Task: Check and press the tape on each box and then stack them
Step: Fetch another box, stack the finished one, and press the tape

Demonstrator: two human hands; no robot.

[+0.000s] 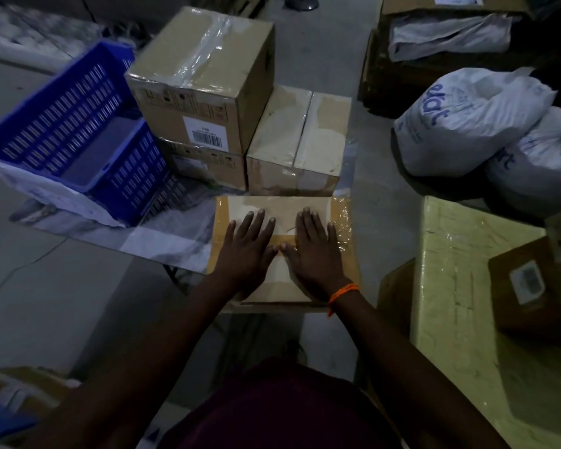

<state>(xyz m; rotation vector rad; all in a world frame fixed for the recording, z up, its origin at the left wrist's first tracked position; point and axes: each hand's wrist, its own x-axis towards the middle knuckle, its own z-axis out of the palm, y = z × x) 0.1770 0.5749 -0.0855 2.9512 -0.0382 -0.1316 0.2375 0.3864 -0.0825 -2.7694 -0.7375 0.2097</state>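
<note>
Yellow film-wrapped carton (460,286), lower right, is the biggest item. 1 small labelled box (528,286) sits on its right end.
1 blue slotted crate (72,131), upper left.
2 white printed sacks, right side: upper sack (463,124) and lower sack (538,166), touching.
4 taped cardboard boxes, centre:
- top box (204,76) sits on bottom box (204,163), a stack of 2
- side box (298,137) sits against the stack's right
- front box (282,209) is just below those, under both hands

Left hand (246,247) and right hand (314,251) lie flat, palms down, on the front box lid. Fingers are straight and the thumbs nearly meet over the tape strip (280,239). Neither hand grasps anything; they only press.
1 orange thread (342,291) on the right wrist.
</note>
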